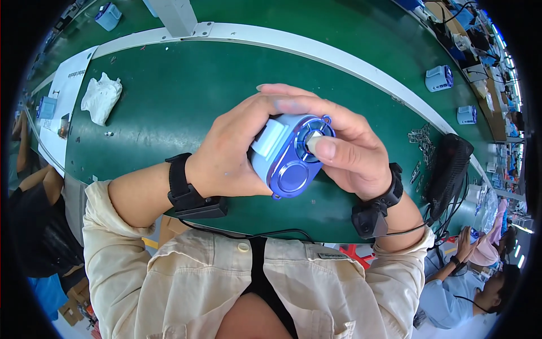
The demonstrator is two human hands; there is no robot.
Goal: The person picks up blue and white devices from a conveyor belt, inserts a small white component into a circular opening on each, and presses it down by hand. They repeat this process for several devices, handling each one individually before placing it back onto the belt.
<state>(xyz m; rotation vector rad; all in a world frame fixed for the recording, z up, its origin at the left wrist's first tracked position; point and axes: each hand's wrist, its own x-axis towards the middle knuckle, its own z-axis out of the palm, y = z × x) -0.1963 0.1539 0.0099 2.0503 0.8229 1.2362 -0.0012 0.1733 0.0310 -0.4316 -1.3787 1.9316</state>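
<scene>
A small rounded device (291, 176), with a light blue body and a shiny violet-blue face, is held up in front of me over the green table. Its face has a round spoked opening at the upper end, a flat disc at the lower end and a small loop at each tip. My left hand (223, 141) wraps round the body from the left and behind. My right hand (361, 150) is closed at the face, its thumb pressing a small whitish piece (312, 141) against the round opening. The right fingers curl behind the device, partly hidden.
On the green table (169, 85) lie a crumpled white cloth (101, 99) at left, metal clips (420, 141) and a black mesh pouch (449, 175) with cables at right. Similar blue devices (439, 78) stand beyond the white rail (293, 42). Other people sit at both sides.
</scene>
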